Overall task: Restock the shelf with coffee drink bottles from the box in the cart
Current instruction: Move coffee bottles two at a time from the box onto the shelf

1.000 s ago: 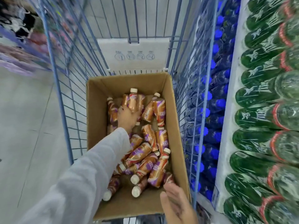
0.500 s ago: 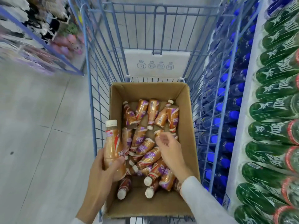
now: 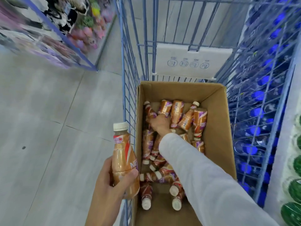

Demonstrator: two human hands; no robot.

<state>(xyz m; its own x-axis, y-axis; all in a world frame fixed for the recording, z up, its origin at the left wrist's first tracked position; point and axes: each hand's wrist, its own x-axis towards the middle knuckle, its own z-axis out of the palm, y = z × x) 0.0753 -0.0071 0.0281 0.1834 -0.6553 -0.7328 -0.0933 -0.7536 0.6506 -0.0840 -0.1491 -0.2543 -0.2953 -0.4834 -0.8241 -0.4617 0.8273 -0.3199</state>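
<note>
An open cardboard box [image 3: 216, 128] sits in the blue wire cart [image 3: 124, 82]. Several copper-and-purple coffee drink bottles [image 3: 199, 121] with white caps lie loose in it. My left hand [image 3: 109, 183] holds one coffee bottle [image 3: 122, 159] upright, just outside the cart's left side. My right hand [image 3: 160, 123], in a white sleeve, reaches deep into the box. Its fingers curl down over a lying bottle [image 3: 151, 113] near the far left corner. The fingertips are hidden under the hand.
A shelf of blue-capped bottles [image 3: 259, 95] runs along the cart's right side, with green bottles [image 3: 293, 190] nearer me. A white placard [image 3: 192, 61] hangs on the cart's far wall. Grey tiled floor [image 3: 48, 128] lies left, and a blurred display rack [image 3: 48, 33] stands beyond it.
My right hand has moved from the middle of the box to its far left corner and closed over a bottle. My left hand still holds its bottle, a little lower.
</note>
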